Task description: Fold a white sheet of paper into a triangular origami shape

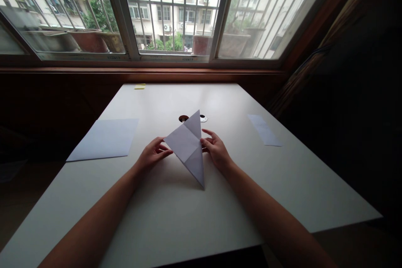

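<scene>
A folded sheet of white paper, shaped like a triangle with crease lines across it, is held up just above the table between my two hands. At its left corner, my left hand pinches the paper, the fingertips partly behind it. My right hand grips the middle of the right edge between thumb and fingers, with the index finger raised off the paper. One point of the paper is directed away from me and another toward me, close to the tabletop.
The white table bears a stack or sheet of white paper at left and a narrow paper strip at right. Yellow slips lie at the far edge. Behind the folded paper are a round hole and a ring-shaped cover. A barred window stands beyond.
</scene>
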